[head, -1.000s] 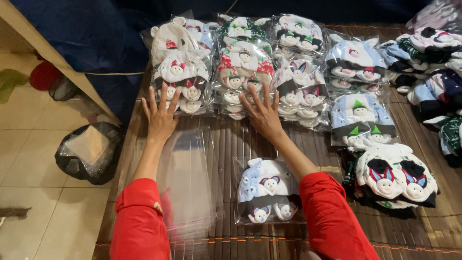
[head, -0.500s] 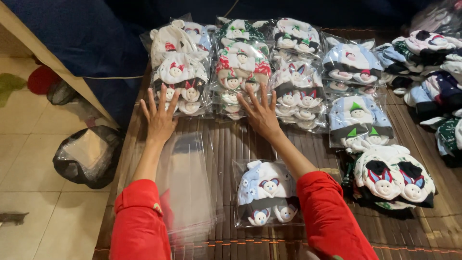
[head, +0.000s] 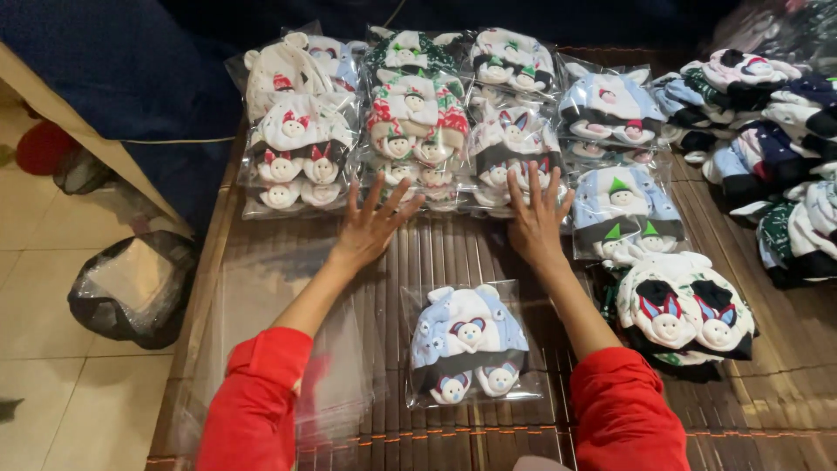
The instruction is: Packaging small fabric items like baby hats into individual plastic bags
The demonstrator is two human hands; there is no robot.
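Several clear packets of knitted baby hats lie in rows on a dark slatted mat (head: pixel 453 253). My left hand (head: pixel 373 225) is flat with fingers spread, its fingertips against the near edge of the red-and-green hat stack (head: pixel 410 131). Spread the same way, my right hand (head: pixel 535 218) touches the near edge of the white-and-black hat stack (head: pixel 514 148). Neither hand holds anything. Between my red-sleeved forearms lies a single packet with a pale blue hat (head: pixel 469 344). Under my left forearm is a pile of empty clear bags (head: pixel 288 349).
A white hat stack (head: pixel 296 148) sits far left and blue hat packets (head: pixel 615 109) lie right of my hands. Loose unbagged hats (head: pixel 767 139) are piled at far right, and a black-and-white hat bundle (head: pixel 684 310) at near right. A dark plastic bag (head: pixel 131 288) sits on the tiled floor at left.
Both hands have shifted right along the row: the left from the white hat stack to the red-and-green one, the right from the middle stack to the white-and-black one.
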